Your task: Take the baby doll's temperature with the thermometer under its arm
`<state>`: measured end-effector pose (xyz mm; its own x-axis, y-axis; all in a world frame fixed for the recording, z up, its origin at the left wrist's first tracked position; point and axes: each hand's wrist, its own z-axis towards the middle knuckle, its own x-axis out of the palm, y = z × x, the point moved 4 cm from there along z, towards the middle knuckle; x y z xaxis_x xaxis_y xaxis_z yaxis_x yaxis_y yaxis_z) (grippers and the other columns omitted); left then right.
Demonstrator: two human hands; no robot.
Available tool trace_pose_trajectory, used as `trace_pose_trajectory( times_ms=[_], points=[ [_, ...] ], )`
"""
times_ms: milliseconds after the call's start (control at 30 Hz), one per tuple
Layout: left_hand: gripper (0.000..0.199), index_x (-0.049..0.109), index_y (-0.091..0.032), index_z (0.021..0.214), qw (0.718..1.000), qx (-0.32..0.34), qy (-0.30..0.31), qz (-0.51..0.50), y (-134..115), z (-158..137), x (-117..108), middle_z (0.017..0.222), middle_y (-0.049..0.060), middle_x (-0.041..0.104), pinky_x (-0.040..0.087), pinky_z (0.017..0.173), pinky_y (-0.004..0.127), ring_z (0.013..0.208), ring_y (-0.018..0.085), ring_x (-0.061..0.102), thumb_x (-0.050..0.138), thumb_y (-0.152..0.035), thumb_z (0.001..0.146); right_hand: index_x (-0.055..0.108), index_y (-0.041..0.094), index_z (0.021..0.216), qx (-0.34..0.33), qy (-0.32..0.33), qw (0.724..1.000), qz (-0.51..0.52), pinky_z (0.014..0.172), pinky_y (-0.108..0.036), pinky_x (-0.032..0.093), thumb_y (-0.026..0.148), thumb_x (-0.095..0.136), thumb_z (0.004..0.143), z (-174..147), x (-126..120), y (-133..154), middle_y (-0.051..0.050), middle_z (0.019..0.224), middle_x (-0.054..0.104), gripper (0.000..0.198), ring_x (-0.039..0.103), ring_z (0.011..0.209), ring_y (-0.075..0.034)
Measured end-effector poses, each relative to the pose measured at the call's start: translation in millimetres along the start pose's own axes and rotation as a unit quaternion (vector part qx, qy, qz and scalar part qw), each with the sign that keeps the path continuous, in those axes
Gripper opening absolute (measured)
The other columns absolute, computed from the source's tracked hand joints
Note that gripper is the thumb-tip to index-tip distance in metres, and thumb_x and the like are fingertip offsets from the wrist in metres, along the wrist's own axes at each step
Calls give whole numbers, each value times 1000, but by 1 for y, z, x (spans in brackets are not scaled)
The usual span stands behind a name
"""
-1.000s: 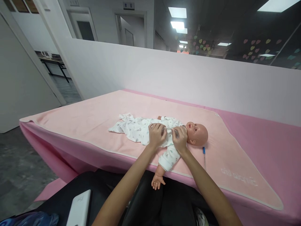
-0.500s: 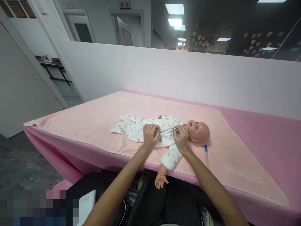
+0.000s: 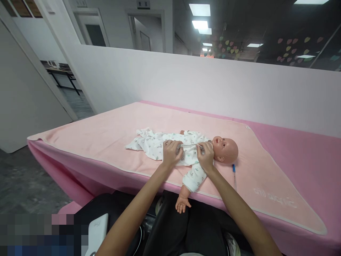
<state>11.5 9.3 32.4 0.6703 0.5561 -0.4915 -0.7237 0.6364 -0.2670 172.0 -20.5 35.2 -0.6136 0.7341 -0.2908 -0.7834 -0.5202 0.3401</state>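
Observation:
A baby doll (image 3: 226,150) lies on its back on the pale pink mat, its head to the right. It wears a white printed romper (image 3: 156,145). My left hand (image 3: 172,152) is closed over the doll's middle, and my right hand (image 3: 205,153) is closed at its upper chest near the neck. Between them runs a thin white strip (image 3: 189,144), pinched at both ends; whether it belongs to the romper cannot be seen. The doll's near arm hangs over the table edge below my right hand.
Beside the doll's head lies a thin clear tube-like object with a blue end (image 3: 233,168). The pale pink mat (image 3: 101,135) covers much of the pink-draped table, which meets a white wall (image 3: 186,85). A white device (image 3: 97,233) rests at lower left.
The strip between my hands, slightly curved before, is now nearly straight. Both hands stay in almost the same places, and the view has shifted very slightly.

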Motion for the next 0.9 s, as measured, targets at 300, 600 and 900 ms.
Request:
trace_pose_trajectory(
  times_ms=[300,600,900],
  points=[
    [11,55,-22,83,1000,-16,-15,-6,1,1,-2,73,1,65,31,78,38,72,19,53,44,-23,81,54,20,74,9,-15,999,31,67,-29,42,20,46,85,-2,-2,0,-3,71,59,13,52,70,-16],
    [15,56,-23,83,999,-28,-12,-13,2,2,-2,73,0,66,31,79,38,70,18,53,41,-22,84,54,20,73,9,-15,999,36,67,-30,42,21,46,84,-4,-1,-2,-3,70,59,13,52,69,-16],
    [18,58,-23,82,999,-36,-21,-15,3,2,-2,69,0,65,32,80,39,68,18,53,41,-19,81,54,20,73,5,-17,999,34,67,-30,42,21,47,84,-3,-2,-1,-3,69,59,13,53,69,-16]
  ],
)
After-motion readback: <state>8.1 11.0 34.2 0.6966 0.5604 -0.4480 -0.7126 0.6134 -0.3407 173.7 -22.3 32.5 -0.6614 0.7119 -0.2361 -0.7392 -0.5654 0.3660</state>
